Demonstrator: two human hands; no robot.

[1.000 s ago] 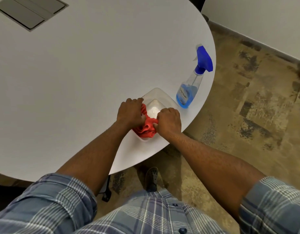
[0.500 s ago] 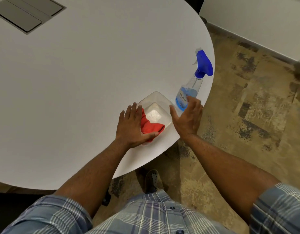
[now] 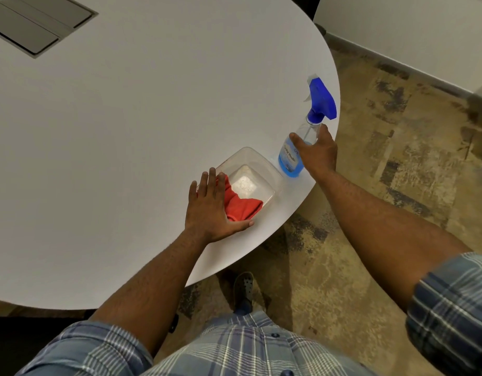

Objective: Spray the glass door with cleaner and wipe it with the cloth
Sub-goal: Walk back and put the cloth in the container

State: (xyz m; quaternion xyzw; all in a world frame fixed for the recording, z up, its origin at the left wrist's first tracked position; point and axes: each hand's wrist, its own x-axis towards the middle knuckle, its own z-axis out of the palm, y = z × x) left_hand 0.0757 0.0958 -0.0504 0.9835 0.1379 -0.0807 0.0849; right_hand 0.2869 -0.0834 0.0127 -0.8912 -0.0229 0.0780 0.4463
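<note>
A spray bottle [image 3: 288, 162] of blue liquid with a blue trigger head stands upright near the right edge of the white round table [image 3: 153, 118]. My right hand [image 3: 319, 156] reaches around it, thumb on the left of the body and fingers by the neck, spread apart; a firm grip is not visible. A red cloth [image 3: 243, 206] lies bunched in a clear plastic container [image 3: 261, 160] just left of the bottle. My left hand [image 3: 210, 210] rests flat on the cloth, fingers apart. No glass door is in view.
A grey hatch [image 3: 36, 23] is set into the table at the far left. The table edge curves close to the bottle and container. Below it are a worn patterned floor [image 3: 383, 185], my shoe [image 3: 244, 289] and a white wall base [image 3: 397, 63] at the upper right.
Both hands let go of the red cloth. My right hand moved right and up to the spray bottle. My left hand flattened onto the cloth in the container.
</note>
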